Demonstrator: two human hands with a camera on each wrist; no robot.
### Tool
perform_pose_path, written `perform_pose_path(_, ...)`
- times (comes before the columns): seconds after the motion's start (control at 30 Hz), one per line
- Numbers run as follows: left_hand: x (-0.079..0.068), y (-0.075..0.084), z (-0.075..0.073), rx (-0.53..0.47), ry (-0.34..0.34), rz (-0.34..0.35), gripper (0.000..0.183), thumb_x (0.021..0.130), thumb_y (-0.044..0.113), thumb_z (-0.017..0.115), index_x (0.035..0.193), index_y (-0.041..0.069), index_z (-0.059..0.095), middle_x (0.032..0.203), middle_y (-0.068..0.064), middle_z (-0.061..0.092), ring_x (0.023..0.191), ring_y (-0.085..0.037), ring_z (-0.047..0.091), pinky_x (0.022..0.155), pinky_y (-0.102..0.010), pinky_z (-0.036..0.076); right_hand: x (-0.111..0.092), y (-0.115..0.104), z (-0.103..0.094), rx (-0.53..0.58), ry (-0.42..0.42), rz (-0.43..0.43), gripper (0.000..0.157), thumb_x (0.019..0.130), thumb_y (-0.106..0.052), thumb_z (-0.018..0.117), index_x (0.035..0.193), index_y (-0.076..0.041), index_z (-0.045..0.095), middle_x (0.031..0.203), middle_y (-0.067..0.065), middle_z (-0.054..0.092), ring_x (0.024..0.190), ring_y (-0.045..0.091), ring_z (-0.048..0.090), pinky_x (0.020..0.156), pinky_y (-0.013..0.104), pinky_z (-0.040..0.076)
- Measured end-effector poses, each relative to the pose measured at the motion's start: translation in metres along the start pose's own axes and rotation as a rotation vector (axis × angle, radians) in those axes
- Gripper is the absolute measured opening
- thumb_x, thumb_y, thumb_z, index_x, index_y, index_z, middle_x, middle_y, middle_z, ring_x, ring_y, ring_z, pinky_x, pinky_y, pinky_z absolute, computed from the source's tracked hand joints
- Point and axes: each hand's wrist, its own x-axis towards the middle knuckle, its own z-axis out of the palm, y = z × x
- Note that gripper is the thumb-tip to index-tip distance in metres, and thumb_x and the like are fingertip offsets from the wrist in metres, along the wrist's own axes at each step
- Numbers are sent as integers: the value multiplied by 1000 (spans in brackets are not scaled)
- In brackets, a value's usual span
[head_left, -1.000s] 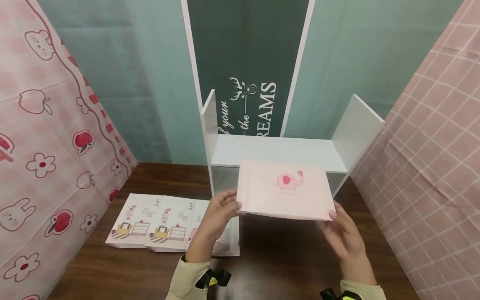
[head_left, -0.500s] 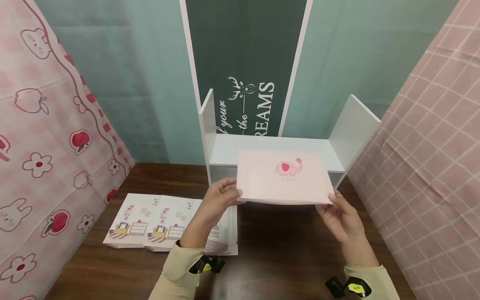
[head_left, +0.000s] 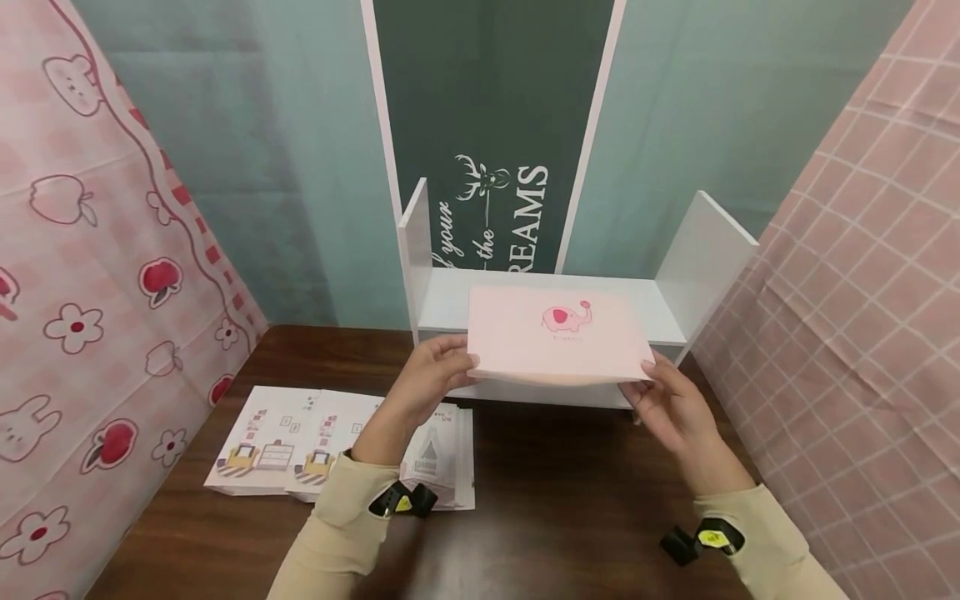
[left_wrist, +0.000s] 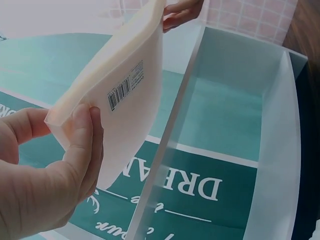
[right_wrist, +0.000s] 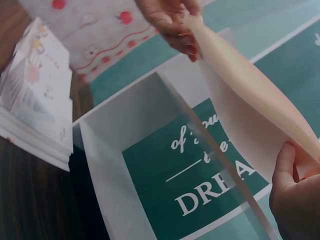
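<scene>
A pale pink notebook (head_left: 510, 342) with a pink elephant on its cover hangs level in front of the white shelf (head_left: 701, 267), partly covering the shelf's middle board. My left hand (head_left: 416, 383) pinches its near left corner, thumb on top and fingers underneath. At the near right corner my right hand (head_left: 675, 404) holds it the same way. The left wrist view shows a barcode (left_wrist: 126, 86) on the notebook's underside. From the right wrist, the page edges (right_wrist: 250, 87) look bowed between the two hands.
Several white books (head_left: 258, 442) with printed furniture drawings lie overlapping on the dark wooden table (head_left: 570, 517), left of the shelf and partly behind my left arm. Pink patterned cloth (head_left: 112, 333) hangs at the left, pink checked cloth (head_left: 832, 292) at the right. Behind is a green curtain (head_left: 495, 83).
Both hands have carried the notebook forward, away from me, closer to the shelf's middle board. More of the shelf's lower board now shows beneath it. The white books stay where they were.
</scene>
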Motion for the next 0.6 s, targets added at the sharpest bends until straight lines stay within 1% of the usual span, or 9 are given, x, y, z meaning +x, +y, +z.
perform_pose_path(0.13, 5, 4, -1, 11, 7, -28, 42, 89, 2, 54, 128, -10, 44, 124, -24, 50, 102, -26, 57, 87, -37, 48, 6, -5, 6, -52, 54, -2, 32, 97, 4, 30, 128, -2, 37, 124, 12, 50, 109, 21, 54, 92, 32, 45)
perform_pose_path(0.2, 7, 7, -1, 20, 10, -38, 44, 90, 2, 54, 130, -11, 42, 127, -24, 48, 105, -28, 55, 87, -37, 48, 9, -7, 9, -44, 82, 12, 32, 97, 4, 32, 128, -3, 36, 123, 12, 51, 108, 21, 55, 91, 32, 46)
perform_pose_path(0.27, 9, 9, -1, 26, 10, -45, 45, 90, 3, 53, 131, -11, 40, 128, -23, 47, 109, -29, 53, 88, -36, 48, 13, -10, 10, -28, 110, 23, 31, 96, 4, 34, 126, -4, 37, 120, 12, 53, 107, 20, 56, 89, 32, 47)
perform_pose_path(0.37, 14, 12, 1, 33, 8, -49, 45, 91, 4, 53, 132, -12, 40, 129, -23, 46, 110, -30, 52, 89, -35, 47, 17, -13, 12, -3, 154, 30, 31, 95, 6, 37, 124, -3, 37, 116, 13, 55, 105, 21, 57, 87, 33, 48)
perform_pose_path(0.43, 18, 13, 2, 37, 20, -58, 45, 92, 5, 52, 132, -11, 40, 129, -22, 46, 111, -29, 52, 89, -34, 47, 21, -15, 14, -2, 192, 37, 33, 94, 6, 40, 125, -4, 35, 114, 12, 54, 103, 20, 57, 86, 33, 48)
perform_pose_path(0.53, 24, 15, 2, 55, 48, -74, 44, 93, 6, 52, 132, -11, 40, 128, -21, 47, 110, -28, 52, 89, -32, 47, 27, -17, 18, -35, 248, 47, 40, 93, 6, 44, 127, -5, 28, 114, 11, 51, 101, 19, 57, 86, 32, 48)
perform_pose_path(0.6, 28, 15, 3, 61, 66, -80, 44, 94, 7, 51, 132, -11, 39, 127, -21, 47, 110, -28, 52, 90, -32, 47, 31, -19, 20, -60, 284, 56, 43, 92, 5, 47, 129, -6, 27, 114, 10, 49, 100, 18, 57, 85, 31, 49)
